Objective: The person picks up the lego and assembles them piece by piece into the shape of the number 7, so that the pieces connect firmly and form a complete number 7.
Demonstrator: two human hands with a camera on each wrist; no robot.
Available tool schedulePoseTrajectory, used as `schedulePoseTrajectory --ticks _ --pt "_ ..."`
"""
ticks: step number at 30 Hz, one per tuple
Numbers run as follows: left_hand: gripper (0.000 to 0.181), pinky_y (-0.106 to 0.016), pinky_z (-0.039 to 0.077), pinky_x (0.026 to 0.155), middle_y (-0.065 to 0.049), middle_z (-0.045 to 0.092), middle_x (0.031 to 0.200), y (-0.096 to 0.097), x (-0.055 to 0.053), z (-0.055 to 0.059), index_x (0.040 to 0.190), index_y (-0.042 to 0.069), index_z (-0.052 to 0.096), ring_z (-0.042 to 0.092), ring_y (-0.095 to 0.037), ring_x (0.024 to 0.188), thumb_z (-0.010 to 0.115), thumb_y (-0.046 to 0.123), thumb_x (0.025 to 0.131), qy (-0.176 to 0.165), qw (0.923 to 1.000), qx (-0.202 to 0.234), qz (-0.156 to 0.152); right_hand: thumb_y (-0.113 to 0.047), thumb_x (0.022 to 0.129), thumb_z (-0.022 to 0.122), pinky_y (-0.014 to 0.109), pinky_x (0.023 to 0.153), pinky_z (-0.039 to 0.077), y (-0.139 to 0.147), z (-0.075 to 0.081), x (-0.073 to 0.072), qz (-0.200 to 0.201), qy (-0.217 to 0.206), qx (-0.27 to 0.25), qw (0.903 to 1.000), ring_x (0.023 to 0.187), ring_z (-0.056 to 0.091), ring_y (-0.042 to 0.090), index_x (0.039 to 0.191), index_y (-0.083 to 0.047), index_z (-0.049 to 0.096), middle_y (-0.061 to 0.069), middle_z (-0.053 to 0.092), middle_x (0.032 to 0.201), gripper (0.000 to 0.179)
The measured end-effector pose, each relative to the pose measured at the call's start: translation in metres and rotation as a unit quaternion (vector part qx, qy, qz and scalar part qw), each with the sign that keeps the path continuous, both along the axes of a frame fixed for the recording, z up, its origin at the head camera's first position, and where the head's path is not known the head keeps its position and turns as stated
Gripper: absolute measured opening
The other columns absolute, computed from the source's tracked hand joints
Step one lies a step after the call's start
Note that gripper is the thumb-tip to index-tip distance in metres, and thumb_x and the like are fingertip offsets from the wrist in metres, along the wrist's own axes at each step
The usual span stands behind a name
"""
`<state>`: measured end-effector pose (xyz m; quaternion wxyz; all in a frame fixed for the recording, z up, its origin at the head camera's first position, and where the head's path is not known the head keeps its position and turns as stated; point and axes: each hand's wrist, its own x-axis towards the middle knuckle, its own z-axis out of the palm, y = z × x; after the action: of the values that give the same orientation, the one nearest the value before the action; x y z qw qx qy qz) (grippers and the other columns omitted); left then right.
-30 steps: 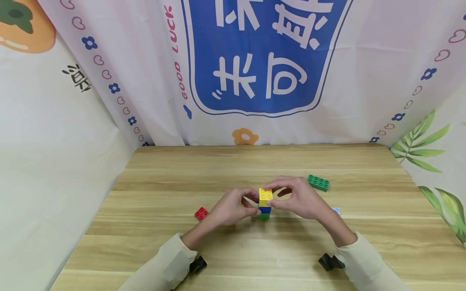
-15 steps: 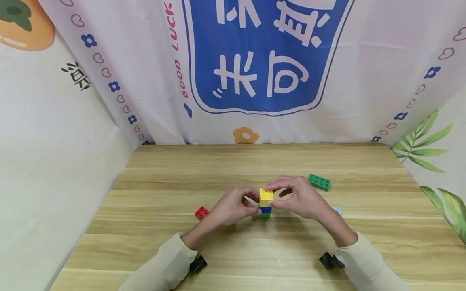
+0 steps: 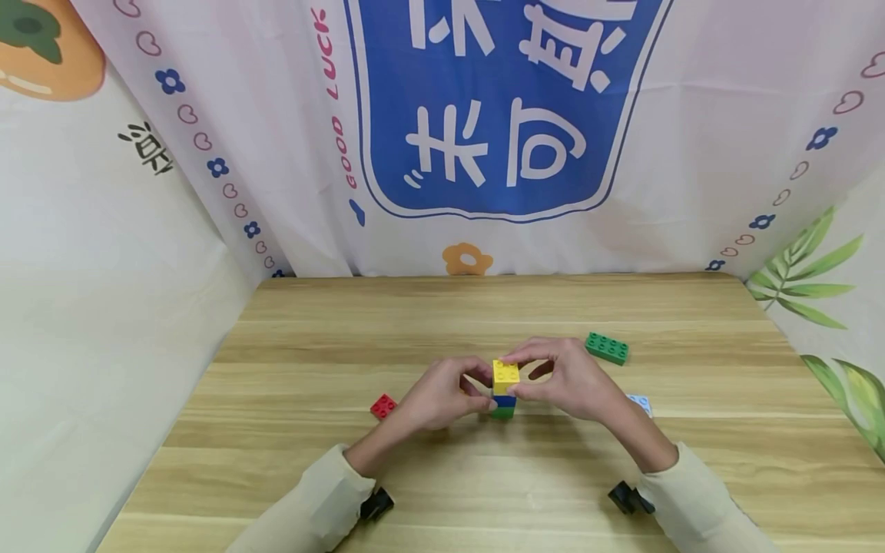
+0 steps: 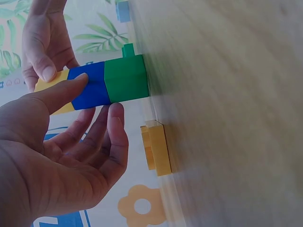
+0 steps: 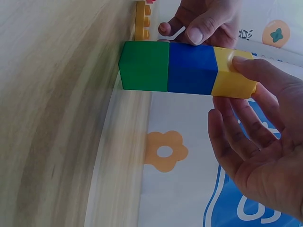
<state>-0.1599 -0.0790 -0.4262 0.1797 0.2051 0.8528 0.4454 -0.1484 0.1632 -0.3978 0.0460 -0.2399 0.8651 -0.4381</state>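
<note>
Three toy building blocks stand stacked upright on the table in front of me. A green block (image 5: pixel 144 66) is at the bottom, a blue block (image 5: pixel 191 68) in the middle and a yellow block (image 3: pixel 505 372) on top, its studs facing up. My left hand (image 3: pixel 445 392) pinches the blue block from the left, thumb on the near face. From the right, my right hand (image 3: pixel 570 380) pinches the yellow block between thumb and fingers. The three blocks look flush, with no gap visible in the right wrist view.
On the wooden table (image 3: pixel 525 491) lie a small red block (image 3: pixel 383 406) at left, a long green block (image 3: pixel 607 348) at back right and a light blue block (image 3: pixel 641 404) by the right forearm. The left wrist view shows an orange-yellow block (image 4: pixel 158 149). A printed curtain hangs behind.
</note>
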Motion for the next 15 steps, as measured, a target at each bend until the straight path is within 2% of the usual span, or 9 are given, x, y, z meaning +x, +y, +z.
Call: schedulePoseTrajectory --ticks 5,15 --pt "0.029 -0.03 0.064 0.083 -0.005 0.077 0.117 0.0 0.0 0.0 0.119 0.011 0.075 0.075 -0.014 0.095 0.086 0.013 0.092 0.0 1.0 0.0 -0.002 -0.018 0.088 0.091 0.031 0.086 0.065 -0.001 -0.001 0.0 -0.007 -0.012 -0.004 0.9999 0.109 0.074 0.021 0.12 -0.015 0.083 0.003 0.08 0.12 0.034" --pt "0.031 -0.03 0.064 0.084 -0.004 0.077 0.118 0.0 -0.001 0.001 0.121 0.011 0.074 0.075 -0.013 0.095 0.086 0.012 0.092 -0.003 1.0 -0.003 -0.003 -0.017 0.089 0.09 0.035 0.087 0.066 0.0 -0.011 0.001 -0.013 -0.014 -0.036 0.9992 0.104 0.076 0.026 0.124 -0.012 0.08 0.009 0.078 0.126 0.037"
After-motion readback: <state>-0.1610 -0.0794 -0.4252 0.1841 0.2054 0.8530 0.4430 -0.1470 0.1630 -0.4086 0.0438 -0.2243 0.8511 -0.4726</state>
